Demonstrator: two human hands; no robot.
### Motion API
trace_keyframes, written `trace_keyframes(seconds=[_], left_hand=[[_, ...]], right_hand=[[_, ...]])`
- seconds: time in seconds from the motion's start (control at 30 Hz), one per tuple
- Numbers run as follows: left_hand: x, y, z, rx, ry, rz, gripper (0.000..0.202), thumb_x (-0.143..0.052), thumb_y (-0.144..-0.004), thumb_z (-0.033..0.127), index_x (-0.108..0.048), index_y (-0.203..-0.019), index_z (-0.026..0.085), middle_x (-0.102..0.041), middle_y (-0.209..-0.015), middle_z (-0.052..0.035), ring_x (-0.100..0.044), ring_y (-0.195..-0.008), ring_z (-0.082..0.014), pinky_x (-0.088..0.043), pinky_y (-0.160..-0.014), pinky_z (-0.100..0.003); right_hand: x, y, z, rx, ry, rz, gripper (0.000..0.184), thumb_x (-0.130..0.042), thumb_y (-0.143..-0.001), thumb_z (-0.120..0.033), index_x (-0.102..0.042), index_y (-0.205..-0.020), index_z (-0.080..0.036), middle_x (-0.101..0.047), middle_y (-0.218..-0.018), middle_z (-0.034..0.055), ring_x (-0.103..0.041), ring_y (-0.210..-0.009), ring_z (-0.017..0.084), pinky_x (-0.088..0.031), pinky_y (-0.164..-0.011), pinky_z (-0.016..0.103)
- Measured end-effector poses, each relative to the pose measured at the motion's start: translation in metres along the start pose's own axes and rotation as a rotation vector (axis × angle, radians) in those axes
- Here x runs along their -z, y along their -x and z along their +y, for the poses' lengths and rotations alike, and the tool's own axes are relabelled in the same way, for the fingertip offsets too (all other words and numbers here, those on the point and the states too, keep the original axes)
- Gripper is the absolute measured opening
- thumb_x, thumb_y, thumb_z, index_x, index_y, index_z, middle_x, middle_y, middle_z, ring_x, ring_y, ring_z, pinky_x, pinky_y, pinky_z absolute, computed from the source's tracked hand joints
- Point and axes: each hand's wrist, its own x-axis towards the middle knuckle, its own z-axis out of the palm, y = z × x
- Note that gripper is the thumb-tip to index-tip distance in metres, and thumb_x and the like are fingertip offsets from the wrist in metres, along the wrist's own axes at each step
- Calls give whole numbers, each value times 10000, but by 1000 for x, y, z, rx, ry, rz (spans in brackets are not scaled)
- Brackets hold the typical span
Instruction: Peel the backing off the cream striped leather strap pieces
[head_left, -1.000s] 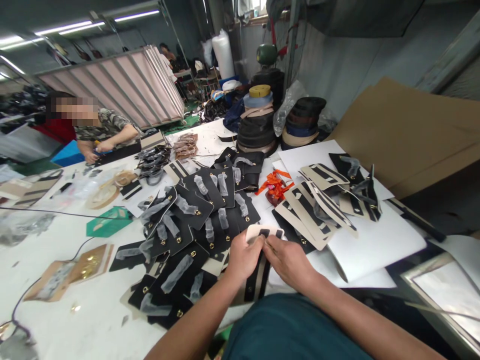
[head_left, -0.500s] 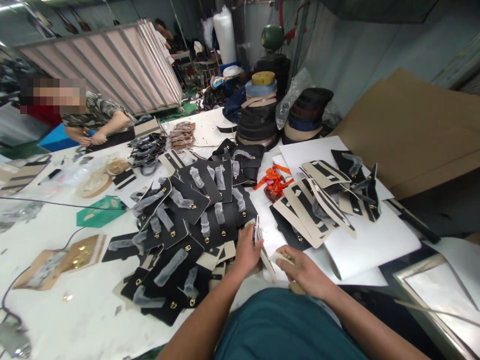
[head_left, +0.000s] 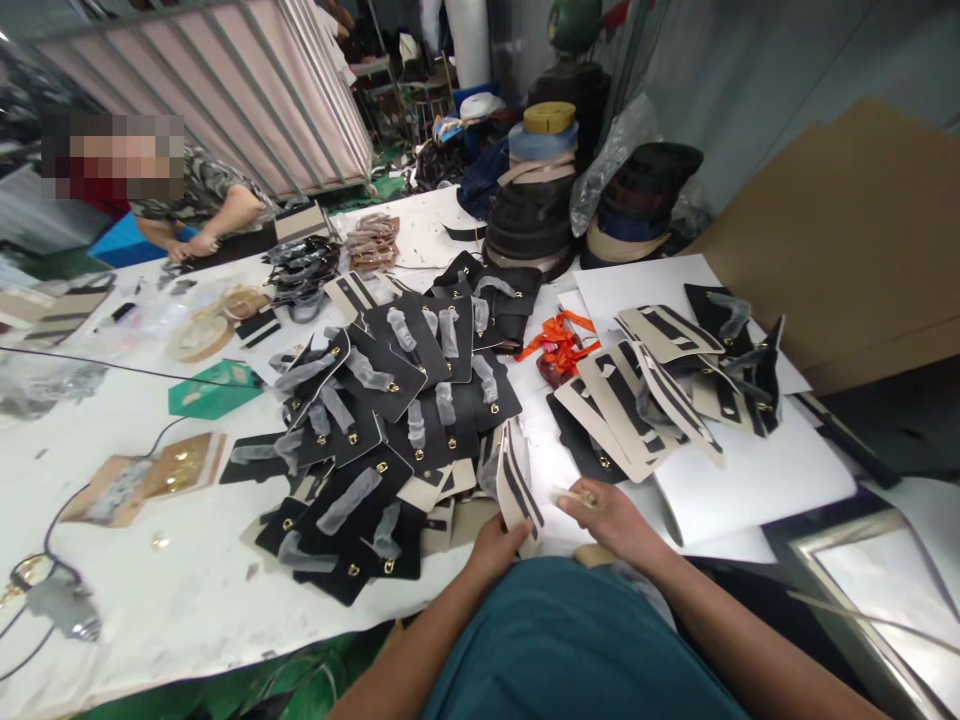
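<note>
My left hand [head_left: 496,548] grips the lower end of a beige flap piece with black stripes [head_left: 516,482], held upright on edge at the near side of the table. My right hand [head_left: 609,517] rests just to its right, fingers pinched on a small pale strip with a gold fitting [head_left: 574,495]. Left of my hands spreads a pile of black flap pieces with gold studs and plastic wraps [head_left: 382,420]. To the right, beige striped pieces [head_left: 637,400] lie on white card sheets [head_left: 750,470].
An orange ribbon bundle [head_left: 559,345] lies mid-table. Stacked rolls of webbing [head_left: 536,190] stand at the back, brown cardboard [head_left: 847,230] at the right. Another person [head_left: 202,210] works at the far left. A green card [head_left: 214,390] and a cable [head_left: 90,365] lie left.
My left hand has drawn back toward me and now stands the striped piece upright. My right hand has moved off it and pinches a small strip. The view has tilted down.
</note>
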Motion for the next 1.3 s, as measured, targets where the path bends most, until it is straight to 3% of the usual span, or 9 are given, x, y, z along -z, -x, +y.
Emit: trace_keyframes(seconds=[0.07,0.13,0.27,0.5,0.7,0.9,1.03,1.13,1.3], left_hand=[[-8,-2,-1,-22,93,-28,446,-797,-699,478,-756,-964,121,-787,-971,-145,-731,-921,-313,-577,-834,-384],[-14,-2,3,5,146,1,415,-778,-720,480,-760,-918,115,-786,-917,-149,-729,-862,-311,-588,-750,-381],[-19,10,29,-41,203,-46,398,-737,-770,478,-770,-919,110,-780,-900,-146,-726,-820,-291,-600,-682,-359],[-25,43,87,-121,192,-248,243,-718,-765,373,-787,-854,158,-777,-853,-78,-709,-787,-251,-568,-678,-301],[-34,56,102,-215,159,-256,103,-684,-746,288,-758,-748,217,-767,-780,-28,-697,-739,-234,-526,-661,-281],[-63,55,104,-369,251,-69,392,-823,-737,401,-762,-1045,167,-771,-1141,-130,-715,-1048,-301,-562,-927,-377],[-87,59,109,-315,334,-56,493,-863,-708,429,-750,-1083,129,-780,-1063,-150,-741,-902,-283,-611,-802,-377],[-108,64,118,-277,349,19,473,-869,-694,401,-749,-1042,102,-785,-954,-135,-730,-756,-249,-619,-667,-343],[-140,66,133,-255,325,126,430,-870,-649,353,-760,-956,72,-782,-869,-138,-720,-694,-237,-599,-566,-294]], right_hand=[[-3,1,2,-4,-5,-32,400,-624,-907,-579,-620,-778,-201,-576,-624,-43,-531,-607,146,-383,-598,257],[-4,4,5,8,-34,-57,353,-618,-921,-546,-655,-851,-202,-622,-685,-35,-560,-652,155,-402,-625,258],[-3,12,5,26,-87,-85,338,-603,-938,-524,-700,-966,-201,-698,-798,-13,-615,-739,181,-434,-662,261],[-6,24,-3,7,-18,65,357,-646,-905,-527,-673,-796,-188,-657,-691,-20,-595,-681,169,-409,-630,248],[0,37,-14,-52,-89,116,346,-630,-913,-518,-635,-774,-201,-597,-577,-49,-523,-542,131,-365,-538,234],[26,44,-22,16,-84,88,359,-612,-927,-502,-579,-726,-206,-557,-529,-62,-507,-520,123,-377,-534,229],[48,49,-22,85,-88,61,343,-598,-944,-482,-581,-734,-211,-564,-534,-68,-528,-513,120,-389,-544,224],[64,53,-17,138,-58,29,355,-583,-957,-473,-602,-721,-207,-616,-591,-49,-541,-534,121,-384,-552,226],[87,55,-6,237,167,21,296,-519,-1006,-408,-622,-807,-215,-746,-797,14,-672,-731,169,-406,-659,239]])
